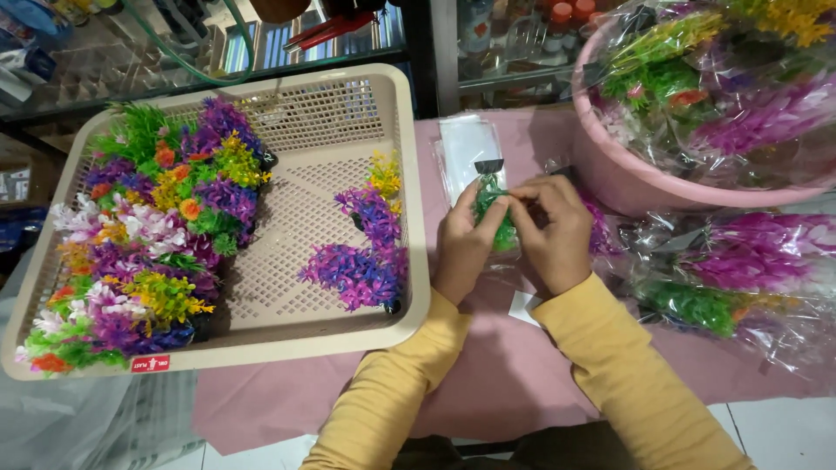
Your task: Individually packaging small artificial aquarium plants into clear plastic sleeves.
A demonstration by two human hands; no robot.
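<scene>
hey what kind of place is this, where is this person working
Likely a small shop or its packing corner, perhaps selling aquarium decorations. A beige basket tray holds rows of plastic plants, a pink tub is piled with bagged ones, and glass shelves of stock stand behind.

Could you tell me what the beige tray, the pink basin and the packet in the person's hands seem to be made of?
The beige tray looks like matte moulded plastic, given its perforated lattice. The pink basin seems smooth plastic with a soft sheen. The packet, pinched by the left hand and right hand, looks like thin clear film: glossy, see-through, crinkled.
</scene>
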